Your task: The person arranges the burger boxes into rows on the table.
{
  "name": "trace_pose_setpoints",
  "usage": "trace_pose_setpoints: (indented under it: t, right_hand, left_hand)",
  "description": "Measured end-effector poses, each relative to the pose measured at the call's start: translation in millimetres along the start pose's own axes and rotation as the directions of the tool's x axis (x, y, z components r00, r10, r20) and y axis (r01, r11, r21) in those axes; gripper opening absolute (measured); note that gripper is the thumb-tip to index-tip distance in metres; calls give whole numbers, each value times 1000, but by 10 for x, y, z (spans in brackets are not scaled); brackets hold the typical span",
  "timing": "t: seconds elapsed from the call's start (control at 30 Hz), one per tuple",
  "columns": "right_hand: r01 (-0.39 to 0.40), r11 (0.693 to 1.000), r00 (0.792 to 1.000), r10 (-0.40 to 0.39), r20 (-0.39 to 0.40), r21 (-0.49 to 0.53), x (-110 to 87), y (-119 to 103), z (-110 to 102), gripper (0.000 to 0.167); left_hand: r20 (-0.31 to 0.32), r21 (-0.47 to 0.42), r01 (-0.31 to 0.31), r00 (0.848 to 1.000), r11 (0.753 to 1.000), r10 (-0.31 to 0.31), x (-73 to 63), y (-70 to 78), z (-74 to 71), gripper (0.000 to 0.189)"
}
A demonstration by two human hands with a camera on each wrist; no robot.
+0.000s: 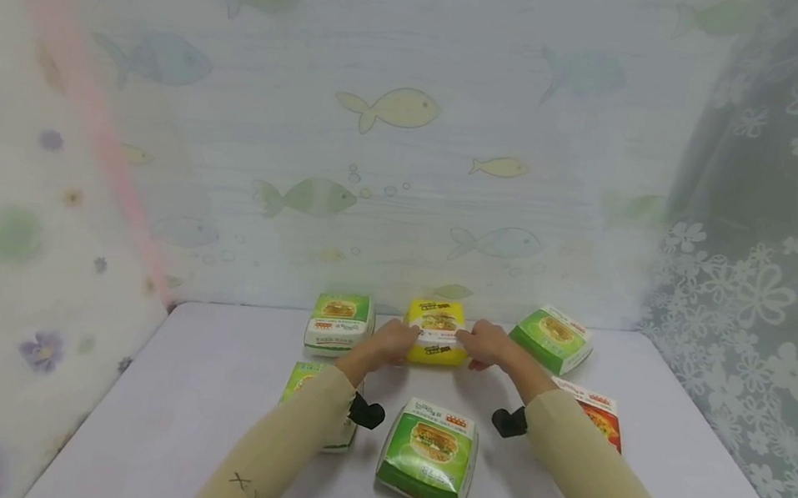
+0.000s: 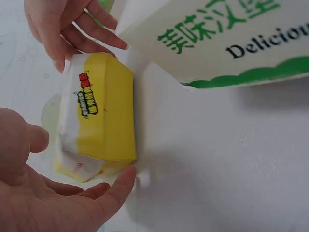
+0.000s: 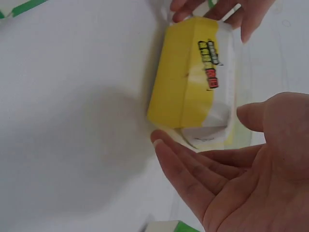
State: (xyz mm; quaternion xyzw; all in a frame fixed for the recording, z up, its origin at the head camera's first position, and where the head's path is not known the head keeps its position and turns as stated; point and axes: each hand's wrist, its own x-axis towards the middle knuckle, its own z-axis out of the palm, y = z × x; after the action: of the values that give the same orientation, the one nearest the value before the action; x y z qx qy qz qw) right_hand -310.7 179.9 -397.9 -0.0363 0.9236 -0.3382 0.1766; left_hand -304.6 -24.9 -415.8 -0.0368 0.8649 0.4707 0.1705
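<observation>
Beige sleeves [image 1: 291, 437] extend over the white counter [image 1: 199, 391]; near its far edge the yellow burger box [image 1: 436, 335] lies between left hand [image 1: 389, 342] and right hand [image 1: 493, 345], long side spanning them, neither clearly nearer, both grips spread at its ends.

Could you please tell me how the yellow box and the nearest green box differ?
The left hand and right hand flank the yellow box, while neither touches the green box. The yellow box is farther back; the green box is nearer the person. Both show a burger on top.
</observation>
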Motion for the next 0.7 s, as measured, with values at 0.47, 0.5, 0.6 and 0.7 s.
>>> trace_pose_setpoints:
  t: [0.47,0.5,0.6,0.7]
  right_hand:
    - [122,986,992,-119,30,-114,-442,12,-193,48]
    - [132,984,991,-128,37,-123,-476,13,-196,48]
    - [147,979,989,-140,56,-141,-587,5,-220,47]
    - [164,974,985,-154,77,-156,-698,-5,-243,46]
  left_hand:
    - [120,115,-132,986,985,118,-510,90,-270,72]
    - [125,128,-148,983,981,132,-565,94,-281,72]
    - [139,179,-186,977,966,162,-709,97,-307,72]
    - [152,215,-224,969,950,194,-828,94,-317,71]
